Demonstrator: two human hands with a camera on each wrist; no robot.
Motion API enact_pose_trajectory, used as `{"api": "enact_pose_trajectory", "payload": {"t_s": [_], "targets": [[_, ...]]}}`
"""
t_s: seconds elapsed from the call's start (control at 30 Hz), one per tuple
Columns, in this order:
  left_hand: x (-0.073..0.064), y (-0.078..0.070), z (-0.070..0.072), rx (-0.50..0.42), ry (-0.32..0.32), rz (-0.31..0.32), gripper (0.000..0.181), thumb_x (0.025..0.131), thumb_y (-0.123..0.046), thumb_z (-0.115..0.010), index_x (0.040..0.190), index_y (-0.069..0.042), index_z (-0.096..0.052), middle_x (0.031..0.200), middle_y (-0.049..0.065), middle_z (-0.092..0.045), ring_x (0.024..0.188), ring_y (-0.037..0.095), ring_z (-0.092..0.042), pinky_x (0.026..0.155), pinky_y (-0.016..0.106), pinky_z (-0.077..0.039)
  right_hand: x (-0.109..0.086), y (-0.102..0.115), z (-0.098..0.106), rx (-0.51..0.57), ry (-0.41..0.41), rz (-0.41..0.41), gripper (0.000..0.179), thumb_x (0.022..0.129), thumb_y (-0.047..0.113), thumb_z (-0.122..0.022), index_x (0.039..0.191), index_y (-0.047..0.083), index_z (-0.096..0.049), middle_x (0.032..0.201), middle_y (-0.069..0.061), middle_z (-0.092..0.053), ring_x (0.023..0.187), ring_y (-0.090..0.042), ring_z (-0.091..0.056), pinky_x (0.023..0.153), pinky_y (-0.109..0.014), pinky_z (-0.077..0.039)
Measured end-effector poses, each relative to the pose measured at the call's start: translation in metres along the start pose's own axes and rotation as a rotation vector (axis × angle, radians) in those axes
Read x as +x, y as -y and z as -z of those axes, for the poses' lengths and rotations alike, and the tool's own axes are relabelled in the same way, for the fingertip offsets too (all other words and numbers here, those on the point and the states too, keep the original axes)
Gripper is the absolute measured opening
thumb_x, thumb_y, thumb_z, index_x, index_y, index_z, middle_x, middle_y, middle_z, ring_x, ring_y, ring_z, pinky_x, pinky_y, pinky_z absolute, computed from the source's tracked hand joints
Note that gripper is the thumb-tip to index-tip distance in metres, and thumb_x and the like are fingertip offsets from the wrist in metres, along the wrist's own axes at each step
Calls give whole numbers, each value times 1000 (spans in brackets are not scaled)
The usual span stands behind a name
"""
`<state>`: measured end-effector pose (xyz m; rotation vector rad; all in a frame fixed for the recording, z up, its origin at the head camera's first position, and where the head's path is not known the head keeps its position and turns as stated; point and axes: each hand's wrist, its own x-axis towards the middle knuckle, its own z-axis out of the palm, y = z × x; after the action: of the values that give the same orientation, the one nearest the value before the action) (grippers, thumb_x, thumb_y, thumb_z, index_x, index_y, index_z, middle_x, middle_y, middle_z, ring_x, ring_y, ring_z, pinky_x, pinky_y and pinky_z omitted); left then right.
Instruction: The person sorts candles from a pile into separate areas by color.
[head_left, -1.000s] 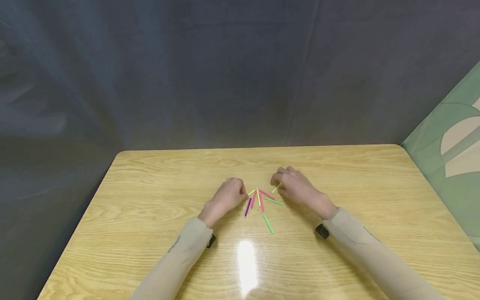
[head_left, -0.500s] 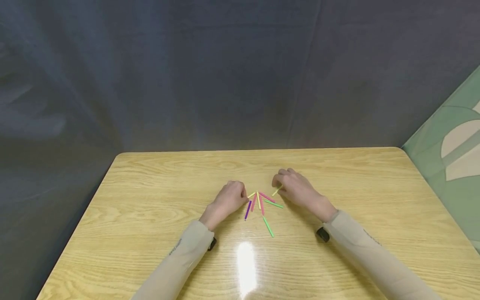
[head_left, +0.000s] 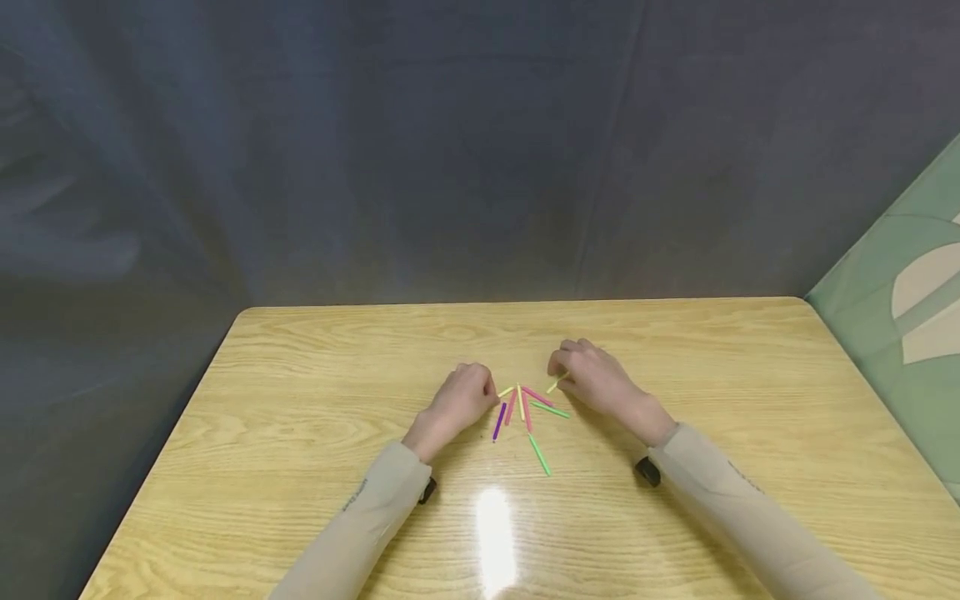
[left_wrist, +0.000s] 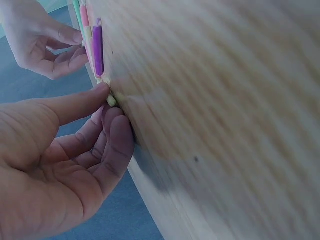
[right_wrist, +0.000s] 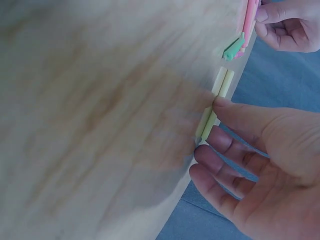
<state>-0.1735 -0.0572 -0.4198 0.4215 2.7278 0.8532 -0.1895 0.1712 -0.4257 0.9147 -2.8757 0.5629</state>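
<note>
Thin coloured candles lie on the wooden table, several of them fanned out between my hands. My left hand (head_left: pixel 459 395) pinches the end of a yellow candle (left_wrist: pixel 111 101) between thumb and fingers, at the fan's left tip. Beside it lies a purple candle (head_left: pixel 498 422) with a small wick-like end. My right hand (head_left: pixel 596 379) has its thumb and curled fingers at another yellow candle (head_left: pixel 556 384), set apart to the right of the fan. In the right wrist view, the thumb presses on this yellow candle (right_wrist: pixel 223 87) low at the table surface, with the index fingertip near its end.
Pink candles (head_left: pixel 539 397) and a middle yellow candle (head_left: pixel 521 402) spread from the fan's top. One green candle (head_left: pixel 551 410) lies at the right, another green candle (head_left: pixel 539 455) nearer the front. A dark curtain (head_left: pixel 450 150) stands behind the table (head_left: pixel 300 375).
The head view has tilted slightly, so the table sits a little lower in it. Both hands and the candles keep nearly the same places relative to one another.
</note>
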Motion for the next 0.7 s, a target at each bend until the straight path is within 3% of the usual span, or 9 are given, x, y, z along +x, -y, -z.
{"api": "enact_pose_trajectory", "payload": {"t_s": [0.5, 0.7], "targets": [[5, 3, 4, -72, 22, -29, 9, 88, -6, -69, 79, -6, -67, 83, 2, -65, 67, 12, -55, 68, 28, -48, -4, -1, 0, -39, -38, 1, 15, 75, -4, -79, 81, 5, -68, 81, -2, -58, 77, -23, -55, 66, -33, -52], [13, 11, 10, -107, 41, -63, 9, 88, -6, -69, 80, -3, -70, 82, 3, -68, 59, 11, -48, 56, 22, -42, -4, 1, -1, -45, -32, -17, 13, 79, -5, -73, 77, 6, -67, 78, -1, -56, 73, -21, -53, 63, -32, -51]]}}
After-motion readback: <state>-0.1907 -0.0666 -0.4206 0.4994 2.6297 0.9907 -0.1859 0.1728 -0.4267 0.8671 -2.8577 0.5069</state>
